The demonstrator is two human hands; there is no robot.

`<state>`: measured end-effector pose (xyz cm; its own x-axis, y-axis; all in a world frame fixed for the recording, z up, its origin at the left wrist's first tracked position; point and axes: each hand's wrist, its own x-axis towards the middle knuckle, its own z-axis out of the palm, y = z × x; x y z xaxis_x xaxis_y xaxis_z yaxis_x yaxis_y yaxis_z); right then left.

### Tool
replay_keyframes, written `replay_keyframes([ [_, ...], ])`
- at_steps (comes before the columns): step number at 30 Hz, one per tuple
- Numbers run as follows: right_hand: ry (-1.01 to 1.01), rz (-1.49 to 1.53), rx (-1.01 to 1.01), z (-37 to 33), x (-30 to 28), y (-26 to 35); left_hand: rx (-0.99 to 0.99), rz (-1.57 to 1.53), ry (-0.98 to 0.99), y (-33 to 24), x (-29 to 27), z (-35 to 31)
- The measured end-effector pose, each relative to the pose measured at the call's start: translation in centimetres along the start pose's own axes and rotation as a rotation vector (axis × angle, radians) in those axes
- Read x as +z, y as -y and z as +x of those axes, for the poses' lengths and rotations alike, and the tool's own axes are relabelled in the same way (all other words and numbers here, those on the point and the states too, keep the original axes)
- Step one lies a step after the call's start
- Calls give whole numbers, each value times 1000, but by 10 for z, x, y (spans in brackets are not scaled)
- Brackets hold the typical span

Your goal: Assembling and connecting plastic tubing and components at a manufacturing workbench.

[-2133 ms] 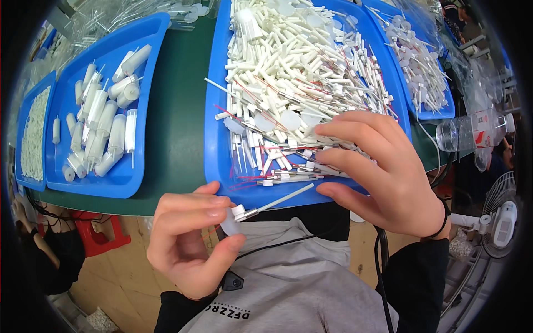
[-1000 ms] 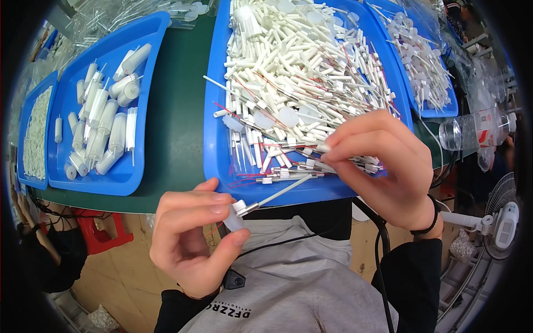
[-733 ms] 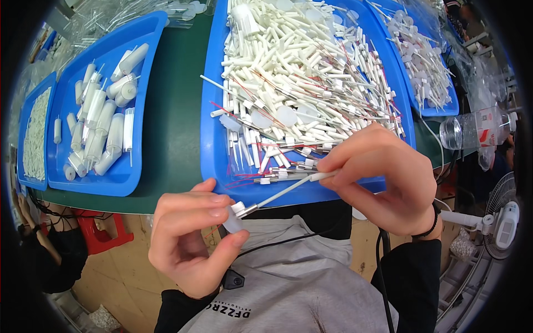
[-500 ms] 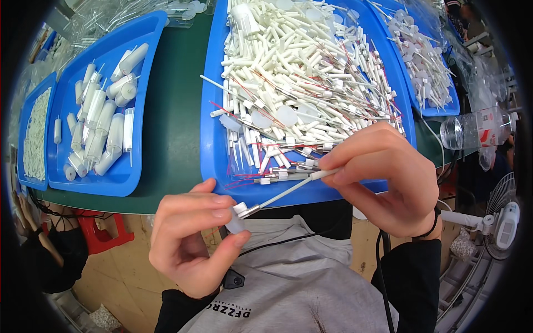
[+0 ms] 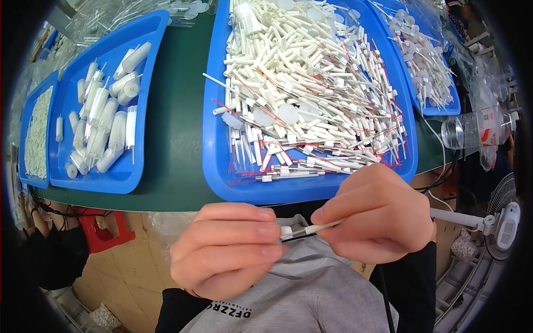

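Between my hands, in front of the middle tray's near edge, lies a thin white rod with a short metal sleeve and a small white collar. My left hand closes its fingers round the collar end; whatever else it holds there is hidden. Thumb and fingers of my right hand pinch the rod just beyond the sleeve, covering its far part. Just beyond, the large blue tray holds a heap of short white tubes and similar rods with thin red wires.
To the left, a blue tray carries white cylinders, beside a smaller tray of small white pieces. Another blue tray stands right, near a clear bottle and a white fan. A red stool is below left.
My hands have come closer together, the left moving right and the right dropping toward me. My right grip now sits near the metal sleeve, and less of the rod shows.
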<state>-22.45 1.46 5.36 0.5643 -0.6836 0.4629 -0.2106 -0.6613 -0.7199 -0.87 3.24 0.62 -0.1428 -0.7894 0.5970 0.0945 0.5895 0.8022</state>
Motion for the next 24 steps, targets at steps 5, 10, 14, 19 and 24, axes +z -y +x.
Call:
replay_keyframes([
  [5, -74, 49, -11, -1, 4, 1, 38, -85, 8, 3, 3, 2],
  [10, -140, 25, -86, 1, 5, -1, 18, -78, 6, 0, 7, 7],
  [14, -208, 21, -70, -5, 9, -2, 0, -101, -4, 1, 9, 5],
  [19, -254, 80, 54, -8, 8, 10, 42, -129, 0, 0, 10, 6],
  [24, -294, 63, 54, -13, 12, 10, 21, -140, 22, -1, 12, 7],
])
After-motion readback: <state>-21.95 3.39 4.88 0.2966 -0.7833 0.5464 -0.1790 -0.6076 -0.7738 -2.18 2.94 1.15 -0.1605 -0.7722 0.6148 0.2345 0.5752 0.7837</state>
